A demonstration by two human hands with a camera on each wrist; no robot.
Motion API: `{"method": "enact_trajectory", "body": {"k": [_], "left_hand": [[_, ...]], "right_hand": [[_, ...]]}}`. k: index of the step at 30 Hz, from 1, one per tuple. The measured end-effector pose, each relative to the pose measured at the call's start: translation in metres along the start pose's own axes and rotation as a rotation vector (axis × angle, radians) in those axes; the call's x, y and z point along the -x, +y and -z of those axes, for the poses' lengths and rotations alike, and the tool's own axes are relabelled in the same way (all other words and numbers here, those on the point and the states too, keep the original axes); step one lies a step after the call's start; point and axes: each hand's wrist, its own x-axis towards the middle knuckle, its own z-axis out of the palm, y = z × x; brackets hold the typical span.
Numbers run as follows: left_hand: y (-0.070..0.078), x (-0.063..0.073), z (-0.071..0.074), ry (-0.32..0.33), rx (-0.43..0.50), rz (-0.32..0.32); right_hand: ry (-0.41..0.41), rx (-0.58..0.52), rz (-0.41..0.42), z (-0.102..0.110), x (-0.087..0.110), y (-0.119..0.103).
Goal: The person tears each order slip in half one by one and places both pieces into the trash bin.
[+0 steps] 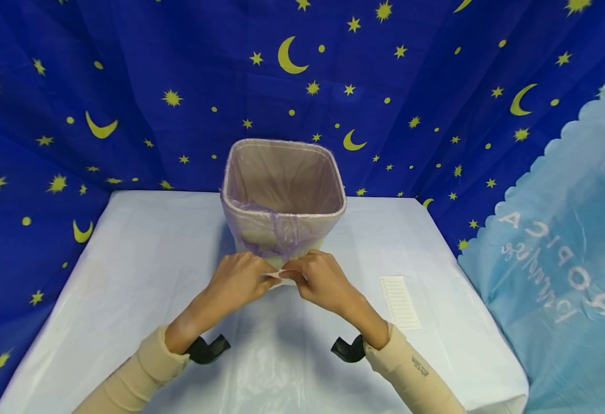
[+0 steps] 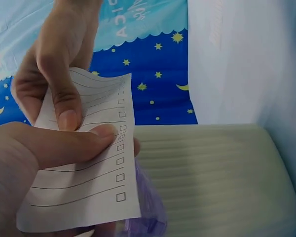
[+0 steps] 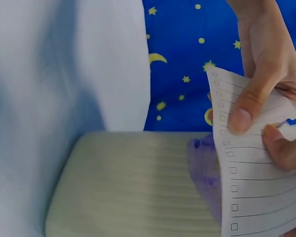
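Fingers (image 1: 257, 275) curled round lined paper (image 2: 84, 180)

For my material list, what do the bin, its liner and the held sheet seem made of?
Bin: probably rigid matte plastic, by its ribbed side.
Liner: likely thin, glossy plastic film, being translucent and wrinkled.
Sheet: apparently matte paper, curving, with a ragged tear.

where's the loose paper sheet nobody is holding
In the head view, the loose paper sheet lies on the white table, to the right of the right hand and bin.
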Motion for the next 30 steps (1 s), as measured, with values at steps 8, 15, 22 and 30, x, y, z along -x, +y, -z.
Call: {"method": "enact_trajectory", "body": {"k": [8, 15, 22, 30], "left_hand": [[0.002, 0.004, -0.002, 0.122, -0.079, -0.14], [0.001, 0.007, -0.007, 0.229, -0.118, -0.231], [0.005, 0.008, -0.001, 0.201, -0.138, -0.218], [0.008, 0.007, 0.005, -0.124, 0.008, 0.047]], "right_hand": [[0.01, -0.438, -0.251, -0.005, -0.002, 0.005], [-0.014, -0.637, -0.463, -0.009, -0.003, 0.008], [-0.051, -0.651, -0.495, -0.009, -0.004, 0.009], [-0.212, -0.4, -0.246, -0.006, 0.0, 0.009]]}}
